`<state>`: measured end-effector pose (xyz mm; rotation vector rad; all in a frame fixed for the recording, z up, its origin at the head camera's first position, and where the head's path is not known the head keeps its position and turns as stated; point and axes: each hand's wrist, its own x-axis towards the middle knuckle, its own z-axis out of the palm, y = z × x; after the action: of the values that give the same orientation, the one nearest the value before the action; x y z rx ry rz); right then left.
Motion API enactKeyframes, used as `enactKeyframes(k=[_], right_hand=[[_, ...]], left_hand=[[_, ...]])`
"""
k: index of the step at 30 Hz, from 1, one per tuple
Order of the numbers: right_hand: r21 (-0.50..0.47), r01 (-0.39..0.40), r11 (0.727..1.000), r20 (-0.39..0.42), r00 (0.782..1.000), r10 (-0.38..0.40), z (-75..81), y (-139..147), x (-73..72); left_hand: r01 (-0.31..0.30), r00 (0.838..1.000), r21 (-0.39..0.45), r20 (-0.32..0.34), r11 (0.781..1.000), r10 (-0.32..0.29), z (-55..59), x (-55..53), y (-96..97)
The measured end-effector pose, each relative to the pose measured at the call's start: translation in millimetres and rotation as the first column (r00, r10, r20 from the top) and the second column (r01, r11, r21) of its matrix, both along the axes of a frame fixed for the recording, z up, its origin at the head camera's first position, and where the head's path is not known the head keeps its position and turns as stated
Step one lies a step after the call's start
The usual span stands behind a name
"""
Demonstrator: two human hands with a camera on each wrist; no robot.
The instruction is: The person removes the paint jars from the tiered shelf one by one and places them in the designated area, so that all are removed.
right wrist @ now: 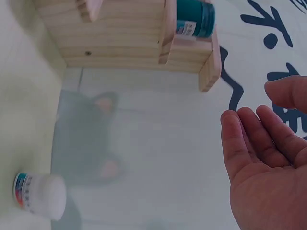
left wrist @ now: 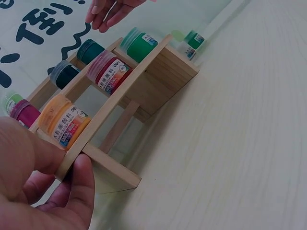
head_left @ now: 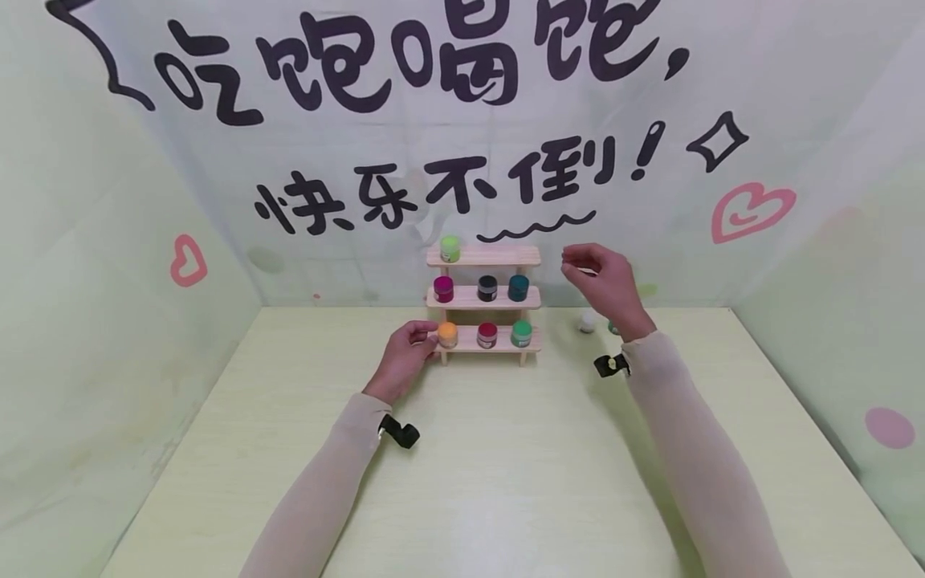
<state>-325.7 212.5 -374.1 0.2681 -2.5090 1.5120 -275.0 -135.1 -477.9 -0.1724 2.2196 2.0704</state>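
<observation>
A three-tier wooden display rack [head_left: 491, 256] stands on the table against the back wall. My left hand [head_left: 401, 359] pinches the left end of its bottom tier, thumb above and fingers beneath. Right by that thumb sits an orange paint jar [left wrist: 64, 122], with a red jar [head_left: 487, 335] and a green jar [head_left: 521, 334] along the same tier. The middle tier carries a magenta jar [head_left: 444, 289], a black jar [head_left: 487, 288] and a teal jar [right wrist: 194, 19]. A light green jar [head_left: 450, 249] stands at the top left. Holding nothing, my right hand [head_left: 610, 285] hovers right of the rack, fingers loosely bent.
A white jar [right wrist: 41, 195] and another green jar [left wrist: 194, 39] stand on the table to the right of the rack, the latter partly behind my right wrist in the head view. A cloth backdrop [head_left: 347, 265] with black lettering hangs behind, with side walls left and right.
</observation>
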Motion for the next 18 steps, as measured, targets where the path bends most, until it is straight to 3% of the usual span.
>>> enactKeyframes(k=[10, 18], right_hand=[[-0.068, -0.069, 0.995, -0.064, 0.996, 0.064, 14.9, -42.2, -4.4], [-0.054, -0.104, 0.993, -0.084, 0.992, 0.099, 20.7, -71.8, -9.4]], left_hand=[[-0.01, 1.0, -0.004, -0.003, 1.0, 0.01, 1.2, 1.0, 0.3], [0.001, 1.0, -0.019, 0.004, 1.0, -0.001, 0.5, 0.2, 0.7]])
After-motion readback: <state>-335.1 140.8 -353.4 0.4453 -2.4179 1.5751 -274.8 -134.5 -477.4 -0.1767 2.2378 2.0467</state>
